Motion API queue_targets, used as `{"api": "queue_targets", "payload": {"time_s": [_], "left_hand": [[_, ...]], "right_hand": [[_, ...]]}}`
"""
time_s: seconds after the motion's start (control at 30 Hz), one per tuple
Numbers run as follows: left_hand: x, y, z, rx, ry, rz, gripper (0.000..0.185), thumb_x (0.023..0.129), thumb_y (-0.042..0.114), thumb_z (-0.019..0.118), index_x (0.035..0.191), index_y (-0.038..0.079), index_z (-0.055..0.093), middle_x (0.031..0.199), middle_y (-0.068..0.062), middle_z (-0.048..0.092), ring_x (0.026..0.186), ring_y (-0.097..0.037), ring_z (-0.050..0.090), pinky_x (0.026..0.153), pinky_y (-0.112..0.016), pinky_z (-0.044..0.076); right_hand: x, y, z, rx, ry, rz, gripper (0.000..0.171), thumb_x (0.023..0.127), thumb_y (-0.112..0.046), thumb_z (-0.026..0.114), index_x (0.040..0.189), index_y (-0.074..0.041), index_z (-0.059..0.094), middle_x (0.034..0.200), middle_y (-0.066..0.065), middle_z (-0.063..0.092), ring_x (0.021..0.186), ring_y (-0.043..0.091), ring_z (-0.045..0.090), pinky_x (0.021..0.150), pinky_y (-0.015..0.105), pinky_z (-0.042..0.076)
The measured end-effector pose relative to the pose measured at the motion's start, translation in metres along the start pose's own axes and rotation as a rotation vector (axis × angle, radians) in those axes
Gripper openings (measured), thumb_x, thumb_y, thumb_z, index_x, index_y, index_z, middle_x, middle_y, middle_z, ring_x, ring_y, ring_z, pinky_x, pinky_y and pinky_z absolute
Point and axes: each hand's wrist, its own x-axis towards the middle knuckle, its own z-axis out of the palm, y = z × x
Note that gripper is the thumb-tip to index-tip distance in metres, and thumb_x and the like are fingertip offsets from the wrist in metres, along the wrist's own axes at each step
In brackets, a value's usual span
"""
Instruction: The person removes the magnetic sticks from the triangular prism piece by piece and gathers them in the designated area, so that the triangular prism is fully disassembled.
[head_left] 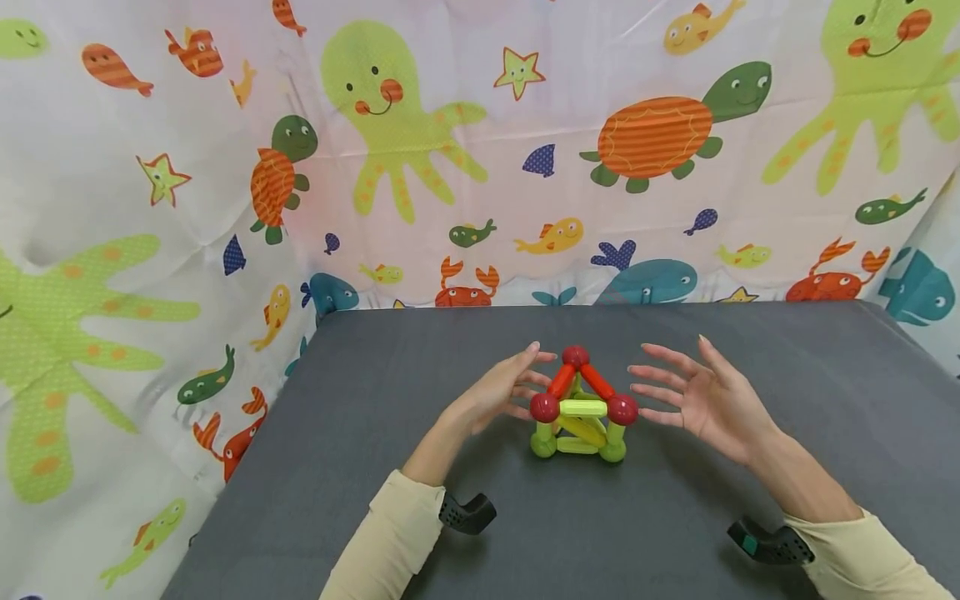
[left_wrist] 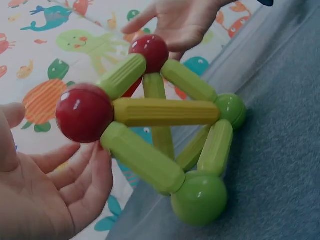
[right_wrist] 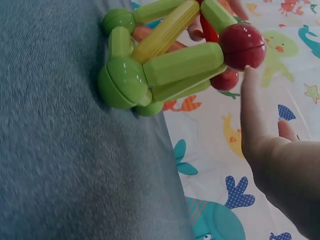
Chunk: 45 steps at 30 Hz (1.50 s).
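Observation:
A small frame of magnetic building sticks and balls [head_left: 583, 408] stands upright on the table. Red balls [head_left: 576, 357] mark its peak and upper corners, and green balls [head_left: 543, 444] form its feet. Two red sticks [head_left: 597, 382] slope down from the peak; other sticks are light green and yellow. My left hand [head_left: 498, 392] is beside the frame's left side, fingers extended and spread, fingertips close to a red ball [left_wrist: 85, 113]. On the other side my right hand [head_left: 708, 396] is held palm inward with straight fingers; a fingertip overlaps a red ball [right_wrist: 243, 46] in the right wrist view.
The grey cloth-covered table [head_left: 360, 433] extends around the frame. Behind it and to the left hangs a white curtain [head_left: 450, 167] printed with sea animals. Dark wrist cameras [head_left: 468, 513] are strapped over both cream sleeves [head_left: 390, 533].

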Motion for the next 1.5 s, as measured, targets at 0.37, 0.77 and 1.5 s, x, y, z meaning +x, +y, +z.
{"api": "queue_targets", "payload": {"time_s": [0.37, 0.77, 1.5], "left_hand": [[-0.002, -0.011, 0.005, -0.073, -0.052, 0.008, 0.049, 0.100, 0.038, 0.046, 0.141, 0.011, 0.044, 0.122, -0.011, 0.057, 0.103, -0.024, 0.061, 0.079, -0.037, 0.051], [0.000, -0.022, 0.001, -0.118, -0.092, 0.007, 0.050, 0.100, 0.037, 0.046, 0.143, 0.013, 0.042, 0.120, -0.014, 0.060, 0.093, -0.020, 0.064, 0.078, -0.031, 0.048], [-0.012, -0.033, -0.021, -0.133, -0.264, 0.098, 0.061, 0.089, 0.025, 0.068, 0.143, 0.012, 0.043, 0.132, -0.011, 0.052, 0.113, -0.024, 0.054, 0.101, -0.046, 0.037]], "right_hand": [[0.000, 0.009, 0.007, -0.094, 0.052, 0.096, 0.050, 0.106, -0.030, 0.012, 0.138, -0.013, 0.048, 0.136, 0.009, 0.050, 0.124, 0.026, 0.048, 0.099, 0.049, 0.039], [0.007, 0.022, 0.004, -0.160, 0.046, 0.106, 0.046, 0.106, -0.021, 0.015, 0.128, -0.011, 0.053, 0.126, 0.005, 0.050, 0.113, 0.020, 0.051, 0.095, 0.041, 0.045], [0.015, 0.036, 0.010, -0.633, 0.237, 0.141, 0.026, 0.096, -0.003, 0.054, 0.117, -0.018, 0.061, 0.125, 0.008, 0.044, 0.108, 0.020, 0.054, 0.092, 0.036, 0.047]]}}
